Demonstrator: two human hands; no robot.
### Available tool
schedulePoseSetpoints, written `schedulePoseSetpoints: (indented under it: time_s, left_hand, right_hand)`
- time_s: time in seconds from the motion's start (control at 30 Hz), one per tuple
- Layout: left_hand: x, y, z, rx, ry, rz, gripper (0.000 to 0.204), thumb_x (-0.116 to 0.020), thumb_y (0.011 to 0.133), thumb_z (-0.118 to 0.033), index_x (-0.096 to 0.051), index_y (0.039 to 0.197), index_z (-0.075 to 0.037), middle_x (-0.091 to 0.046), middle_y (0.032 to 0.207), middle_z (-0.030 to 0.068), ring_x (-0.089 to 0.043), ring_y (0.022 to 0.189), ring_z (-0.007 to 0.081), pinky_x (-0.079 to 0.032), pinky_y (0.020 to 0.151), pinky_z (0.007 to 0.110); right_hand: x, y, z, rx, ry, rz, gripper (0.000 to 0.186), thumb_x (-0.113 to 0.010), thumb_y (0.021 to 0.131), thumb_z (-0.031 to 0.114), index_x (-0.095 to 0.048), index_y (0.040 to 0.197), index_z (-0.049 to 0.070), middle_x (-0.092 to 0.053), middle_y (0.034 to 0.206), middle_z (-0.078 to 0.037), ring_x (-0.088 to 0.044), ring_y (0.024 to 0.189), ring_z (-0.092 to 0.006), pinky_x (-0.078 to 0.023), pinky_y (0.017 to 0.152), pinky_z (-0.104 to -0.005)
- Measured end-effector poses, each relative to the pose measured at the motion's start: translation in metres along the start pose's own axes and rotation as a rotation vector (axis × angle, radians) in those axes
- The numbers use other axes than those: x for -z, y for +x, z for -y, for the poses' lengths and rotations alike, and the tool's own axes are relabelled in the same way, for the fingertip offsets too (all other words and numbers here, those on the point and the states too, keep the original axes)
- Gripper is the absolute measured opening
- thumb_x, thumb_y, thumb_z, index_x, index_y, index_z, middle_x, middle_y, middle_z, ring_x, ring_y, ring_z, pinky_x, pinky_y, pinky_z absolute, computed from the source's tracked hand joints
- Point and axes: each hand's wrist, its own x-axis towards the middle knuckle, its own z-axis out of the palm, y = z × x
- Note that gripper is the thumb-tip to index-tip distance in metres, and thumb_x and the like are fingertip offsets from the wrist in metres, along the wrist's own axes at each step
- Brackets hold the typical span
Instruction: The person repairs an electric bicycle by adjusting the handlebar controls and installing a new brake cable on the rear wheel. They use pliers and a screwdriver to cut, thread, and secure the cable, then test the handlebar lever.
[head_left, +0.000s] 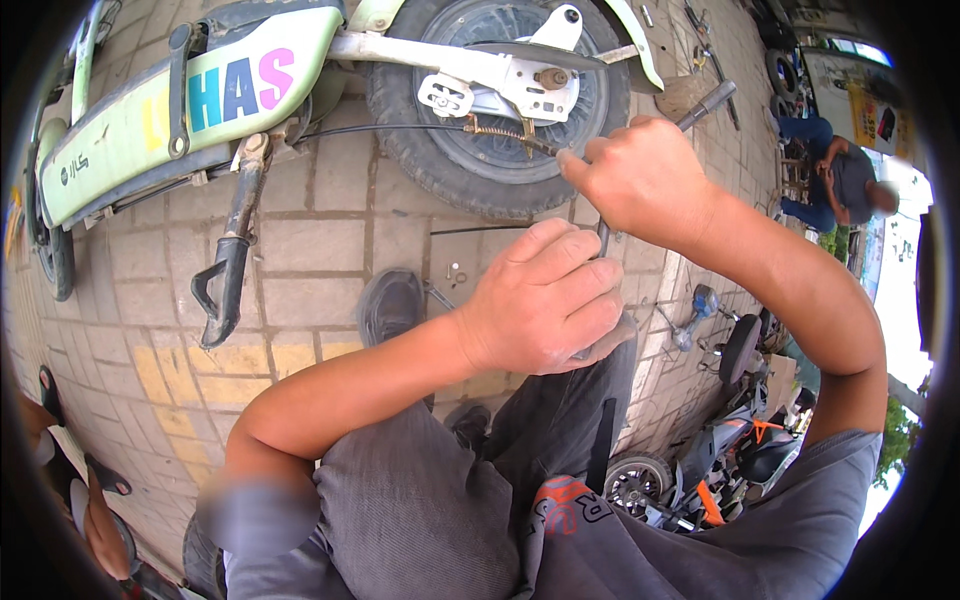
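Observation:
A light green scooter body with its rear wheel is beyond my hands. A dark brake cable runs across the wheel to a small spring and ends by my right fingertips. My right hand is closed round a tool with a grey handle sticking out at the upper right; its working end is hidden. Lower and to the left, my left hand is closed on a thin dark rod or cable that reaches up toward my right hand. What lies inside that fist is hidden.
A black kickstand juts from the scooter over the paving. Small metal parts lie near my shoe. At right are a motorbike and a seated person; another person's legs show at lower left.

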Motion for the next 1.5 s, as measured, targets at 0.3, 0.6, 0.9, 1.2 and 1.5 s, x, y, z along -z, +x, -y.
schedulePoseSetpoints:
  time_s: [0.3,0.6,0.9,1.2,1.5]
  left_hand:
    - [0.025,0.023,0.024,0.012,-0.183,0.018,0.017,-0.065,0.054,-0.016,-0.054,0.066,-0.009,-0.061,0.081,0.0037,-0.056,0.079,0.0252,-0.040,0.071,0.040]
    - [0.034,0.050,0.044,0.025,-0.336,0.075,0.006,-0.057,0.064,-0.013,-0.053,0.064,-0.008,-0.060,0.068,0.0036,-0.055,0.071,0.0250,-0.038,0.069,0.039]
    - [0.029,0.057,0.042,0.035,-0.351,0.099,0.016,-0.052,0.077,-0.017,-0.051,0.063,-0.008,-0.060,0.067,0.0050,-0.061,0.075,0.0280,-0.040,0.076,0.040]
    - [0.031,0.060,0.049,0.073,-0.440,0.116,0.029,-0.049,0.083,-0.023,-0.045,0.057,-0.009,-0.057,0.059,0.0028,-0.063,0.066,0.0234,-0.039,0.070,0.038]
    - [0.041,0.074,0.062,0.246,-0.654,0.222,0.027,-0.057,0.081,-0.026,-0.057,0.066,-0.003,-0.061,0.069,0.0077,-0.060,0.072,0.0241,-0.041,0.078,0.036]
  right_hand:
    - [-0.006,-0.002,0.010,-0.237,0.190,-0.094,0.006,-0.058,0.069,0.014,-0.060,0.068,0.008,-0.061,0.057,-0.010,-0.064,0.054,-0.0268,-0.048,0.046,-0.0376]
    - [-0.014,-0.005,0.028,-0.553,0.379,-0.161,0.003,-0.060,0.067,0.012,-0.059,0.067,0.008,-0.061,0.058,-0.013,-0.063,0.056,-0.0317,-0.048,0.047,-0.0406]
    - [0.003,-0.014,-0.008,-0.262,0.357,-0.003,0.009,-0.062,0.070,0.014,-0.066,0.072,0.006,-0.066,0.068,-0.016,-0.067,0.067,-0.0309,-0.052,0.057,-0.0408]
    - [-0.002,-0.009,0.010,-0.442,0.495,0.029,0.011,-0.066,0.068,0.015,-0.067,0.068,0.004,-0.066,0.070,-0.017,-0.066,0.067,-0.0334,-0.052,0.059,-0.0417]
    - [-0.007,-0.011,0.021,-0.626,0.640,-0.120,0.010,-0.066,0.066,0.012,-0.066,0.070,0.003,-0.065,0.071,-0.018,-0.065,0.069,-0.0361,-0.052,0.061,-0.0426]
